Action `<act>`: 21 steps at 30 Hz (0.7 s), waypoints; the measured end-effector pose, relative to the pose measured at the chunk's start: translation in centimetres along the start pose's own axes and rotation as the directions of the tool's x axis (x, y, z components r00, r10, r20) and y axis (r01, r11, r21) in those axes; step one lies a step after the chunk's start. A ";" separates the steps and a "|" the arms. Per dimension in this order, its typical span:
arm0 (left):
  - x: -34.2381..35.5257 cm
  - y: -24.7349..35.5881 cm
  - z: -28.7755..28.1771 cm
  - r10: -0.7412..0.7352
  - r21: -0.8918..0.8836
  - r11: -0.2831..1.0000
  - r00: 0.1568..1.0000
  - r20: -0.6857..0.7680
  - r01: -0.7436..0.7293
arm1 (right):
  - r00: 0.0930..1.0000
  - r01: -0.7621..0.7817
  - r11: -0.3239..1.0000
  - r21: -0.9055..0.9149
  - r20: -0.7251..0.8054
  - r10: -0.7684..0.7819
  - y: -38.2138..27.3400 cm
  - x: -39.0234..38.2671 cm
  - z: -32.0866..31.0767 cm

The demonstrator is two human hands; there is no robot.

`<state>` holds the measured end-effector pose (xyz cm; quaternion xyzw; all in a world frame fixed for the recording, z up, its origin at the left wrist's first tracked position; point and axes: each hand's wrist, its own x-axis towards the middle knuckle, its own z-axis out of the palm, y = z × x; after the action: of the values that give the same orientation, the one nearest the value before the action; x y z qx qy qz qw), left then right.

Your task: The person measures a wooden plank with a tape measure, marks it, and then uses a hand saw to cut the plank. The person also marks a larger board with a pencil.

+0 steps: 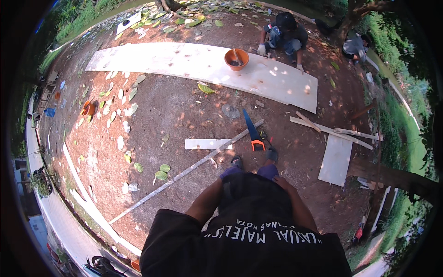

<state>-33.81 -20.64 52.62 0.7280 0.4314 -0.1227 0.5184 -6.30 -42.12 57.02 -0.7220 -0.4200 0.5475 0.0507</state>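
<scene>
In the head view, the right hand (282, 183) rests by the right thigh; whether its fingers are together or apart cannot be told, and no object shows in it. The left forearm (206, 202) runs to the left knee, where the left hand cannot be made out, so its fingers cannot be told either.

The saw (249, 123) is nearest the hands, on the dirt just ahead of the feet, its dark blade crossing a long strip (180, 176) and its orange-and-black handle toward the person. It should be light, the blade thin and springy, with sharp teeth along an edge; the closed handle is the place to take hold. The strip looks light and stiff, best gripped near its middle.

Beyond, a crouching co-worker (288, 34) in pale gloves is at a large board (152, 57) that carries an orange bowl (238, 68).

The black shirt (258, 256) bears white capital letters, upside down here, in one large line and a smaller one. No label can be read on the saw.
</scene>
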 end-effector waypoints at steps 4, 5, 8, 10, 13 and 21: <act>-1.4 2.0 -0.6 0.084 0.018 0.996 0.992 -0.091 -0.083 | 0.976 -0.010 0.967 -0.254 0.210 0.065 1.7 4.6 0.3; -1.2 3.5 -0.2 0.133 0.030 0.991 0.986 -0.103 -0.130 | 0.972 0.067 0.934 -0.351 0.234 0.018 4.2 5.3 0.5; -4.2 3.0 -1.7 0.003 0.058 0.998 0.983 -0.184 0.008 | 0.941 0.005 0.911 -0.412 0.310 0.135 -5.3 5.6 0.3; -6.1 8.4 -3.9 -0.247 -0.014 0.969 0.962 -0.112 0.247 | 0.921 -0.038 0.899 -0.436 0.334 0.201 -3.6 5.7 0.7; -7.8 10.7 -5.4 -0.153 -0.144 0.980 0.985 -0.082 0.140 | 0.941 -0.123 0.904 -0.410 0.240 0.237 -1.2 5.7 1.5; -7.0 10.8 -3.6 -0.071 0.073 0.993 0.975 -0.213 0.088 | 0.975 -0.125 0.935 -0.333 0.135 0.178 -2.7 3.9 0.8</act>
<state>-30.82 -22.03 65.60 0.7397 0.5072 -0.0834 0.4344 -8.26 -38.16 55.24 -0.7037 -0.4495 0.5309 -0.1446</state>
